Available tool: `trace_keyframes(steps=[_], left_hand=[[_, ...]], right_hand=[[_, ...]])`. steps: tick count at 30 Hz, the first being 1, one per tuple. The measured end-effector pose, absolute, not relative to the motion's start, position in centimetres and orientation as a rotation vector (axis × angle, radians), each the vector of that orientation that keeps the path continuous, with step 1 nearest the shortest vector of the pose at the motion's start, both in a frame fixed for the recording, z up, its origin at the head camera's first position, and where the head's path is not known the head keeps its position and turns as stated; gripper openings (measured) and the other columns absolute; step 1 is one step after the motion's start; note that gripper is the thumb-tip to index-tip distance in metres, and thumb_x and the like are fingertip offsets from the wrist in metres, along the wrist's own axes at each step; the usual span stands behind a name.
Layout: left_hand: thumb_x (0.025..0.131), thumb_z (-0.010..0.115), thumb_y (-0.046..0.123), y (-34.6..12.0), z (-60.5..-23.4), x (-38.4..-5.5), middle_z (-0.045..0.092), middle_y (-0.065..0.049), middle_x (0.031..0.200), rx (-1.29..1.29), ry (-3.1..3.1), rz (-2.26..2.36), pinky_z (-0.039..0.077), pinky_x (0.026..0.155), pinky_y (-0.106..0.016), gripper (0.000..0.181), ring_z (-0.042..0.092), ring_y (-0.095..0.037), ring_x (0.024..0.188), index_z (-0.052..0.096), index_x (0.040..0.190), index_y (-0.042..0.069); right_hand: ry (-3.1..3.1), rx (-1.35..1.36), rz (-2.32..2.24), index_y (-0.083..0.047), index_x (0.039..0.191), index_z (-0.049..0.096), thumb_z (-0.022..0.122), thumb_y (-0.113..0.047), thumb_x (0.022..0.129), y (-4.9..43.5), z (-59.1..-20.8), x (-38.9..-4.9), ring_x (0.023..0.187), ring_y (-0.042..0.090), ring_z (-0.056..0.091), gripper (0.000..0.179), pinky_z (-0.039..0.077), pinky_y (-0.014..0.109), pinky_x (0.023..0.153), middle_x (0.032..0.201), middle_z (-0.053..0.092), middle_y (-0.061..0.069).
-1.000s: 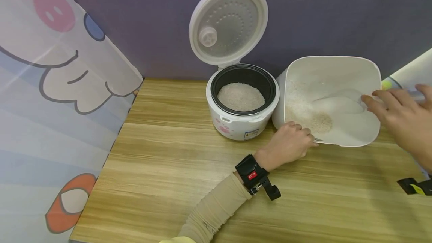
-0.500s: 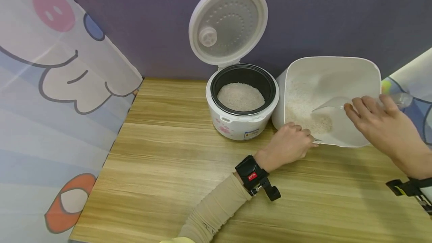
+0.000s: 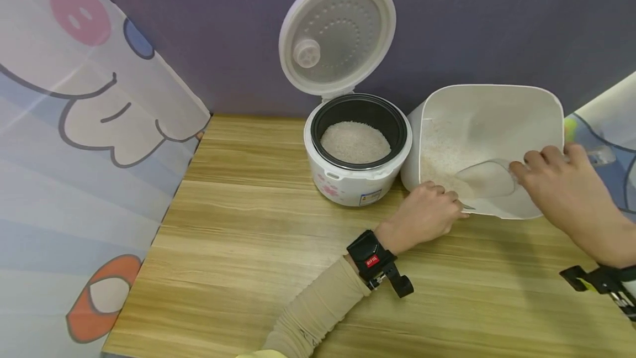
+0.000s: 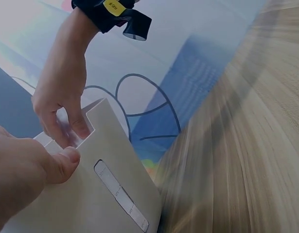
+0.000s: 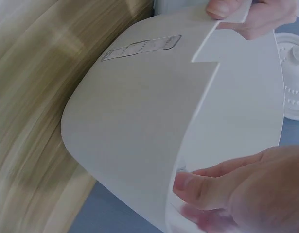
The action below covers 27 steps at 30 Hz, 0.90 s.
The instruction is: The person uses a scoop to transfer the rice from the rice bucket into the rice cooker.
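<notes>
A tall white rice bin (image 3: pixel 492 115) stands tilted, its mouth facing me, with some rice (image 3: pixel 439 173) low inside. My left hand (image 3: pixel 424 214) grips the bin's near rim, thumb on the outer wall in the left wrist view. With my right hand (image 3: pixel 566 192) I hold a clear plastic scoop (image 3: pixel 489 178) by its handle; the scoop's bowl lies inside the bin, its tip at the rice. Left of the bin, touching or nearly so, is a white rice cooker (image 3: pixel 343 184) with its lid (image 3: pixel 343 32) raised. White rice (image 3: pixel 355 142) lies in its dark inner pot (image 3: pixel 360 106).
Both stand on a wood-grain table (image 3: pixel 238 247) against a grey-purple backdrop (image 3: pixel 472 26). A cartoon-printed curtain (image 3: pixel 59 209) hangs along the left side, and more printed cloth is at the right. A measuring window (image 4: pixel 121 194) runs down the bin's outer wall.
My right hand has come in from the right and lowered the scoop toward the rice, its fingers now around the handle. My left hand stays on the rim.
</notes>
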<state>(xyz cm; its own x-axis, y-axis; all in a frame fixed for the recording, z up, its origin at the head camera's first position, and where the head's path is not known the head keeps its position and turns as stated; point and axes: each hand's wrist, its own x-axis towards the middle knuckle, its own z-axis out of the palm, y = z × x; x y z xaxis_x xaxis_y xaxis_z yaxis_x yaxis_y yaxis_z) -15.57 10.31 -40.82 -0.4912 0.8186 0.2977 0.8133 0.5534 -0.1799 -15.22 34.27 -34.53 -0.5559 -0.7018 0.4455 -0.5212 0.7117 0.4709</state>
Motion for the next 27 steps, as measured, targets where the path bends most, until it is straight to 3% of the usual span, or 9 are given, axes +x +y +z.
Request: trace_keyframes(steps=[2, 4, 7, 10, 13, 17, 19, 20, 27], left_hand=[[0.11, 0.044, 0.041, 10.4, -40.9, -15.6, 0.072, 0.016, 0.095, -1.342, -2.44, 0.02, 0.048, 0.074, -0.016, 0.038, 0.066, 0.0, 0.08, 0.079, 0.109, 0.027], [0.11, 0.045, 0.041, 10.4, -40.9, -15.6, 0.072, 0.016, 0.094, -1.34, -2.436, 0.022, 0.048, 0.073, -0.016, 0.037, 0.066, 0.0, 0.08, 0.079, 0.108, 0.027], [0.11, 0.045, 0.041, 10.5, -41.0, -15.6, 0.072, 0.016, 0.095, -1.334, -2.425, 0.031, 0.048, 0.073, -0.016, 0.037, 0.067, 0.0, 0.081, 0.079, 0.107, 0.028], [0.11, 0.044, 0.041, 10.5, -41.0, -15.6, 0.072, 0.016, 0.095, -1.334, -2.417, 0.039, 0.047, 0.072, -0.016, 0.037, 0.067, 0.0, 0.082, 0.079, 0.107, 0.028], [0.11, 0.044, 0.041, 10.4, -41.0, -15.7, 0.072, 0.016, 0.096, -1.336, -2.424, 0.041, 0.048, 0.073, -0.016, 0.038, 0.067, 0.0, 0.082, 0.079, 0.108, 0.028], [0.111, 0.044, 0.041, 10.3, -40.9, -15.8, 0.073, 0.016, 0.096, -1.338, -2.435, 0.022, 0.048, 0.075, -0.016, 0.038, 0.067, 0.0, 0.083, 0.079, 0.107, 0.027], [0.111, 0.044, 0.041, 10.3, -40.9, -15.8, 0.073, 0.016, 0.095, -1.34, -2.431, 0.008, 0.048, 0.076, -0.016, 0.038, 0.067, 0.0, 0.083, 0.079, 0.106, 0.027], [0.111, 0.044, 0.04, 10.3, -40.9, -15.8, 0.072, 0.016, 0.094, -1.343, -2.428, 0.001, 0.048, 0.076, -0.016, 0.038, 0.067, -0.001, 0.083, 0.079, 0.105, 0.027], [0.111, 0.044, 0.041, 10.2, -40.9, -15.8, 0.071, 0.017, 0.093, -1.354, -2.429, 0.0, 0.048, 0.077, -0.016, 0.037, 0.066, 0.0, 0.083, 0.079, 0.105, 0.028]], right_hand=[[-2.333, 0.895, -0.373, 0.007, 0.079, 0.057, 0.062, -0.008, 0.082, 34.6, -34.9, -15.2, 0.057, 0.043, 0.05, 0.016, 0.034, 0.051, 0.053, 0.068, 0.053, 0.025], [-2.358, 0.879, -0.37, 0.007, 0.082, 0.06, 0.06, -0.016, 0.085, 34.9, -35.2, -15.2, 0.057, 0.043, 0.052, 0.023, 0.035, 0.051, 0.052, 0.069, 0.056, 0.024], [-2.367, 0.877, -0.357, 0.006, 0.086, 0.064, 0.037, -0.035, 0.105, 35.0, -35.8, -15.3, 0.057, 0.042, 0.054, 0.052, 0.035, 0.051, 0.051, 0.071, 0.058, 0.023], [-2.359, 0.866, -0.35, 0.005, 0.087, 0.065, 0.011, -0.047, 0.11, 34.8, -36.1, -15.3, 0.057, 0.041, 0.055, 0.079, 0.035, 0.051, 0.051, 0.071, 0.06, 0.023], [-2.372, 0.852, -0.338, 0.005, 0.088, 0.065, 0.035, -0.037, 0.11, 34.6, -36.1, -15.3, 0.058, 0.042, 0.055, 0.056, 0.036, 0.053, 0.053, 0.072, 0.06, 0.024], [-2.398, 0.847, -0.302, 0.005, 0.09, 0.067, 0.038, -0.037, 0.11, 34.0, -36.3, -15.3, 0.061, 0.043, 0.057, 0.055, 0.038, 0.054, 0.055, 0.075, 0.063, 0.023], [-2.398, 0.848, -0.272, 0.004, 0.091, 0.068, 0.012, -0.049, 0.111, 33.7, -36.6, -15.4, 0.062, 0.043, 0.059, 0.079, 0.038, 0.054, 0.056, 0.076, 0.065, 0.023], [-2.4, 0.849, -0.258, 0.003, 0.092, 0.068, 0.007, -0.05, 0.11, 33.5, -36.8, -15.5, 0.063, 0.043, 0.059, 0.083, 0.038, 0.054, 0.056, 0.076, 0.065, 0.022], [-2.352, 0.884, -0.191, 0.004, 0.097, 0.071, 0.015, -0.049, 0.112, 32.7, -37.5, -15.8, 0.065, 0.043, 0.061, 0.078, 0.036, 0.052, 0.057, 0.078, 0.067, 0.021]])
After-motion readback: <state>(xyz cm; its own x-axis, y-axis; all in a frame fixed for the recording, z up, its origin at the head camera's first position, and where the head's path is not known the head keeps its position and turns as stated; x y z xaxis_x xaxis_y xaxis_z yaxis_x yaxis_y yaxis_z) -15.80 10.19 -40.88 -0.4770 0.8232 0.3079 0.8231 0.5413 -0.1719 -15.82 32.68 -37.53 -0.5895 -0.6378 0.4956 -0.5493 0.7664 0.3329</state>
